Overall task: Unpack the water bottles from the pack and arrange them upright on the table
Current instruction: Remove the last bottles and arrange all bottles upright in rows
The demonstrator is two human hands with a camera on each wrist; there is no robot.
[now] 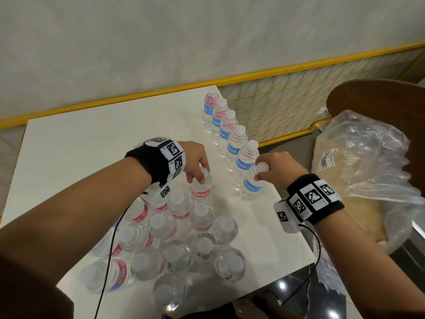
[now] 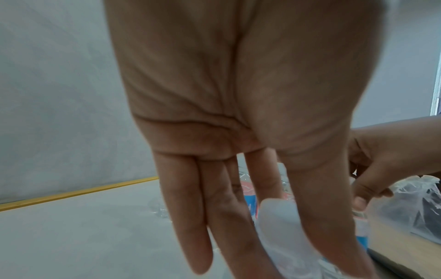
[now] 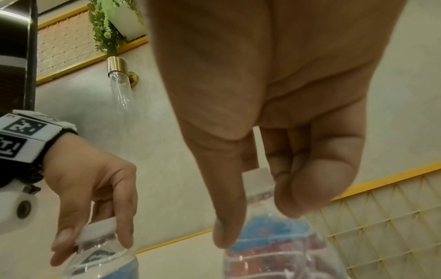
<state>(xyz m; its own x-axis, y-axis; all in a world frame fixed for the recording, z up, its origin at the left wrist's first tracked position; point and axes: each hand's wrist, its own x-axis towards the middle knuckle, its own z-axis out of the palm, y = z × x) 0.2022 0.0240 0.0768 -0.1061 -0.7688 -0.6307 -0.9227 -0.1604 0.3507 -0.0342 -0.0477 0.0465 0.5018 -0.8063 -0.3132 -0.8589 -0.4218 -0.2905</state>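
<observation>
A row of upright clear water bottles (image 1: 230,125) with white caps runs along the table's right edge. My right hand (image 1: 258,171) pinches the cap of the nearest bottle (image 1: 250,187) in that row; the right wrist view shows thumb and fingers around this cap (image 3: 257,181). My left hand (image 1: 197,176) grips the cap of another upright bottle (image 1: 201,192) at the far edge of a cluster of several bottles (image 1: 174,240) on the near left. In the left wrist view that cap (image 2: 279,209) sits between thumb and fingers. I cannot tell if it is lifted.
The white table (image 1: 92,153) has bare surface at the far left. A crumpled clear plastic bag (image 1: 368,162) lies on a brown chair (image 1: 379,97) to the right. A yellow-framed mesh rail (image 1: 299,97) stands behind the row. Black wrist cables (image 1: 108,261) hang near the cluster.
</observation>
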